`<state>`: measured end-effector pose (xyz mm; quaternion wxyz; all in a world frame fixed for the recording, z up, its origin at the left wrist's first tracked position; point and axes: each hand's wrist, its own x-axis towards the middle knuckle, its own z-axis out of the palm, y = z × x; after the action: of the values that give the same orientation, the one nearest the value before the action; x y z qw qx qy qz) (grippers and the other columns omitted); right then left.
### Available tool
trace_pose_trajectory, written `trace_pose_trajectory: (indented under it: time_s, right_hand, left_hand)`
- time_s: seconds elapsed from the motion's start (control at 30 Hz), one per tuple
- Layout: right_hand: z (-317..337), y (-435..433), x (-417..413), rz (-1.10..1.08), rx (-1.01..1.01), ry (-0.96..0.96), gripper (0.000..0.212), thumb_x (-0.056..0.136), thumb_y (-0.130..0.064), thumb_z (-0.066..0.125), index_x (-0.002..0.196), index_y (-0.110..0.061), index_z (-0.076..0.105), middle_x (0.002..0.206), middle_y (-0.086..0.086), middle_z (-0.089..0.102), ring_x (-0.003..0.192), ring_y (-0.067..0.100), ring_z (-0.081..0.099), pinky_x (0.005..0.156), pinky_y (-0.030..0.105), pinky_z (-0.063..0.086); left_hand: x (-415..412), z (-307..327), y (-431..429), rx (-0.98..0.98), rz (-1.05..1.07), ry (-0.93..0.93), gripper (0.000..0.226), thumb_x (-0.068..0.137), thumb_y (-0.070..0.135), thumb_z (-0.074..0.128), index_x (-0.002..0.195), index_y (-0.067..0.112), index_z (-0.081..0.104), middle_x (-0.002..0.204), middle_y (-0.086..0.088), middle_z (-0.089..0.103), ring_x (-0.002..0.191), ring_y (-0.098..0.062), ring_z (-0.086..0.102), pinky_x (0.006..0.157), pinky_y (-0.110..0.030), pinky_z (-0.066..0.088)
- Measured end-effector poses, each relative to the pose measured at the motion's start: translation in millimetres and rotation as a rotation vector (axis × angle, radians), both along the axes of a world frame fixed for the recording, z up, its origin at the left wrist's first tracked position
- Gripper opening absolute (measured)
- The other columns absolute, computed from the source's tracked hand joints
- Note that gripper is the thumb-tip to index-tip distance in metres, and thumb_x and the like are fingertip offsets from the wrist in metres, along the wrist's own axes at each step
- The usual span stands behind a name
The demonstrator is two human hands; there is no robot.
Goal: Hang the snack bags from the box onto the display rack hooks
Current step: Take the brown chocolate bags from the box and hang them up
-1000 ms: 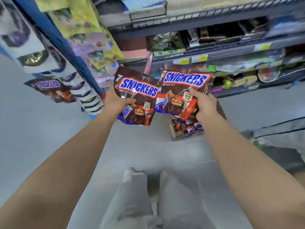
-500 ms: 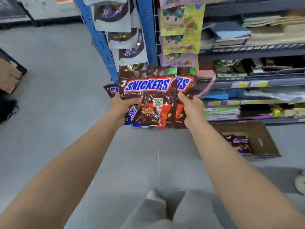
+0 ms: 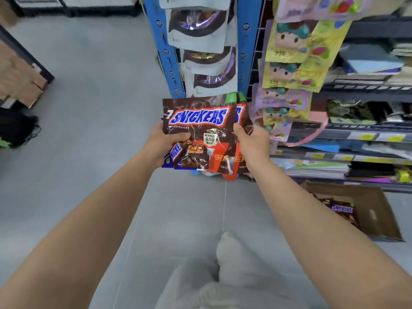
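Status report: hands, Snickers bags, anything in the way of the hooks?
Left hand, right hand both gripping two overlapped Snickers bags. Not yet hooked. White pouches hang on blue rack directly ahead.

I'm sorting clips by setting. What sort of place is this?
Probably a shop aisle being restocked: white pouches hang on a blue rack, shelf edges carry yellow price tags, and a cardboard box of Snickers bags sits on the floor.
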<state>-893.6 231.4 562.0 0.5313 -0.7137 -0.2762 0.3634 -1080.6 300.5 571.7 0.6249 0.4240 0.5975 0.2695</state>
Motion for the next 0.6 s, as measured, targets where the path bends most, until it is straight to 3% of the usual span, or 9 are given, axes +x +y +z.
trace_pose_trajectory:
  time_s: [0.07, 0.17, 0.27, 0.3, 0.4, 0.47, 0.53, 0.6]
  right_hand:
    - [-3.3, 16.3, -4.8, 0.022, -0.025, 0.028, 0.023, 0.090, -0.023, 0.060, 0.067, -0.021, 0.056, 0.074, -0.002, 0.065, 0.073, 0.017, 0.065, 0.069, 0.031, 0.053]
    - [-3.9, 35.2, -15.3, 0.078, -0.055, 0.112, 0.017, 0.091, -0.023, 0.059, 0.074, -0.023, 0.058, 0.079, -0.002, 0.066, 0.070, 0.011, 0.064, 0.065, 0.026, 0.054]
    - [-15.6, 55.2, -34.1, 0.182, -0.095, 0.017, 0.008, 0.091, -0.022, 0.059, 0.084, -0.021, 0.064, 0.088, 0.000, 0.067, 0.077, 0.014, 0.065, 0.071, 0.026, 0.053]
    - [-18.0, 59.7, -41.2, 0.207, -0.107, -0.024, 0.008, 0.091, -0.022, 0.059, 0.092, -0.017, 0.065, 0.086, -0.002, 0.066, 0.076, 0.012, 0.063, 0.069, 0.022, 0.052]
    - [-30.4, 70.6, -61.1, 0.212, -0.167, -0.087, 0.015, 0.090, -0.020, 0.060, 0.100, -0.011, 0.066, 0.085, -0.004, 0.064, 0.078, 0.013, 0.064, 0.070, 0.020, 0.051]
    - [-35.5, 73.3, -76.6, 0.199, -0.190, -0.054, 0.018, 0.090, -0.018, 0.060, 0.104, -0.009, 0.067, 0.091, -0.002, 0.065, 0.086, 0.015, 0.064, 0.073, 0.023, 0.051]
    - [-42.2, 75.9, -87.7, 0.198, -0.229, -0.055, 0.019, 0.090, -0.018, 0.059, 0.106, -0.010, 0.066, 0.093, -0.002, 0.064, 0.084, 0.012, 0.062, 0.065, 0.015, 0.047]
    - [-46.2, 80.1, -98.0, 0.176, -0.267, -0.058, 0.015, 0.091, -0.021, 0.059, 0.102, -0.013, 0.066, 0.092, -0.003, 0.064, 0.079, 0.009, 0.061, 0.059, 0.013, 0.043]
  left_hand:
    - [-8.2, -6.8, 13.0, -0.016, 0.027, -0.005, 0.057, 0.075, 0.017, 0.077, 0.123, 0.017, 0.047, 0.111, -0.006, 0.068, 0.087, -0.023, 0.071, 0.071, -0.038, 0.059]
    - [-20.0, -17.4, 34.1, 0.029, 0.092, 0.118, 0.079, 0.080, 0.030, 0.073, 0.141, 0.019, 0.025, 0.115, -0.004, 0.060, 0.086, -0.016, 0.066, 0.084, -0.040, 0.055]
    - [-36.9, -32.9, 58.8, 0.073, 0.024, 0.188, 0.072, 0.089, 0.030, 0.063, 0.144, 0.019, 0.018, 0.118, -0.008, 0.058, 0.081, -0.009, 0.062, 0.068, -0.022, 0.055]
    - [-42.9, -39.6, 67.1, 0.089, -0.026, 0.231, 0.070, 0.090, 0.029, 0.061, 0.144, 0.019, 0.018, 0.125, -0.009, 0.056, 0.091, -0.013, 0.063, 0.070, -0.019, 0.054]
    - [-60.2, -53.7, 92.1, 0.084, -0.184, 0.416, 0.078, 0.090, 0.032, 0.060, 0.148, 0.014, 0.011, 0.145, -0.011, 0.040, 0.123, -0.024, 0.050, 0.094, -0.035, 0.046]
    - [-70.3, -60.0, 104.0, 0.088, -0.291, 0.478, 0.071, 0.092, 0.032, 0.057, 0.147, 0.013, 0.016, 0.145, -0.012, 0.039, 0.121, -0.023, 0.051, 0.091, -0.036, 0.047]
    - [-76.8, -62.5, 113.9, 0.170, -0.416, 0.535, 0.053, 0.093, 0.030, 0.055, 0.139, 0.012, 0.036, 0.135, -0.010, 0.051, 0.108, -0.019, 0.057, 0.085, -0.032, 0.050]
    - [-82.6, -66.2, 125.5, 0.323, -0.544, 0.696, 0.040, 0.091, 0.034, 0.058, 0.123, 0.011, 0.053, 0.120, -0.009, 0.062, 0.103, -0.021, 0.060, 0.091, -0.037, 0.049]
